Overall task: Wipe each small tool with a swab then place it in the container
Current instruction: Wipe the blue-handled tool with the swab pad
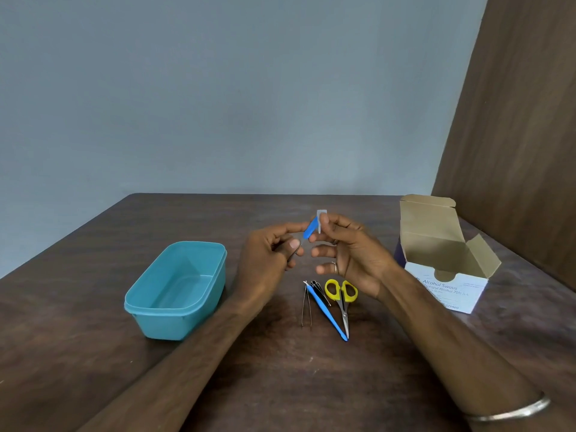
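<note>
Left hand (274,254) grasping a blue-handled tool (307,233) above the table (93,353), right hand (346,247) pinching a white swab (321,218) against it; teal container (177,288) at left.

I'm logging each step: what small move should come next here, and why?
Probably draw the swab, pinched in the right hand, along the blue tool that the left hand holds; they already meet, and the container holds no tools.
</note>
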{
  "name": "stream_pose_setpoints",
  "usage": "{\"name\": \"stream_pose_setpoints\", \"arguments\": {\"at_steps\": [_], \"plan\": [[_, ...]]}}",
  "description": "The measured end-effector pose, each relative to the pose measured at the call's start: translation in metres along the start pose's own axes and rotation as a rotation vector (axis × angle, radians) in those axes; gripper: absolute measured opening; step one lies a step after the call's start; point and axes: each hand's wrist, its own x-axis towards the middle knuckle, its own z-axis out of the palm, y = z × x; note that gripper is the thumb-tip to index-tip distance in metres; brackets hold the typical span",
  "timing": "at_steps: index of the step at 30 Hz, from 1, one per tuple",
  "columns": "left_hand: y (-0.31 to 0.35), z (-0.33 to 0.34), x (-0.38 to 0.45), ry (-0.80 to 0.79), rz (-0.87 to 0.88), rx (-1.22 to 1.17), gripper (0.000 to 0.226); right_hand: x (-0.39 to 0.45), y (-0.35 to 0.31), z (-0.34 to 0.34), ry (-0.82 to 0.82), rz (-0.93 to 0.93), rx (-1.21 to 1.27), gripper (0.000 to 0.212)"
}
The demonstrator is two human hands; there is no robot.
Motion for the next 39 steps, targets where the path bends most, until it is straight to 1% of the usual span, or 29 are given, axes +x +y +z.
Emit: {"name": "stream_pose_setpoints", "arguments": {"at_steps": [3,6,10,13,14,17,20,21,24,27,30,33,34,37,39], "plan": [[0.000,0.000,-0.001,0.046,0.080,0.102,0.040,-0.002,-0.005,-0.002,-0.036,0.116,0.072,0.029],[-0.002,0.000,-0.002,0.094,0.187,0.256,0.032,-0.004,-0.008,-0.001,-0.050,0.197,0.114,0.037],[-0.005,-0.001,0.001,0.158,0.317,0.417,0.023,-0.005,-0.009,0.000,-0.053,0.275,0.137,0.032],[-0.006,-0.001,0.003,0.174,0.364,0.474,0.022,-0.002,-0.007,0.000,-0.033,0.295,0.142,0.018],[-0.007,-0.001,0.003,0.178,0.385,0.490,0.023,-0.002,-0.006,0.001,-0.024,0.299,0.147,0.016],[-0.008,-0.001,0.004,0.159,0.444,0.526,0.023,0.000,-0.003,0.000,-0.016,0.312,0.101,0.021],[-0.008,-0.001,0.004,0.170,0.463,0.561,0.017,0.001,-0.001,0.000,-0.014,0.281,0.009,0.015],[-0.008,-0.001,0.004,0.182,0.469,0.564,0.016,0.001,0.000,0.000,-0.011,0.257,-0.003,0.016],[-0.008,0.000,0.005,0.211,0.393,0.524,0.028,0.003,0.002,0.000,-0.004,0.193,0.012,0.027],[-0.009,0.000,0.006,0.243,0.212,0.443,0.038,0.004,0.003,-0.001,0.010,0.151,0.025,0.023],[-0.007,-0.001,0.005,0.245,0.038,0.246,0.033,0.003,0.003,0.001,0.006,0.109,-0.012,0.028],[-0.003,0.001,0.002,0.196,-0.079,0.084,0.018,0.004,0.005,0.003,0.002,0.087,-0.095,0.032],[-0.002,0.002,0.001,0.178,-0.103,0.037,0.014,0.004,0.006,0.003,-0.005,0.079,-0.134,0.031],[0.000,0.004,0.001,0.145,-0.140,-0.055,0.015,0.005,0.010,0.002,-0.016,0.049,-0.222,0.026],[0.001,0.005,0.002,0.179,-0.145,-0.063,0.014,0.005,0.011,0.002,-0.019,0.021,-0.275,0.022]]}}
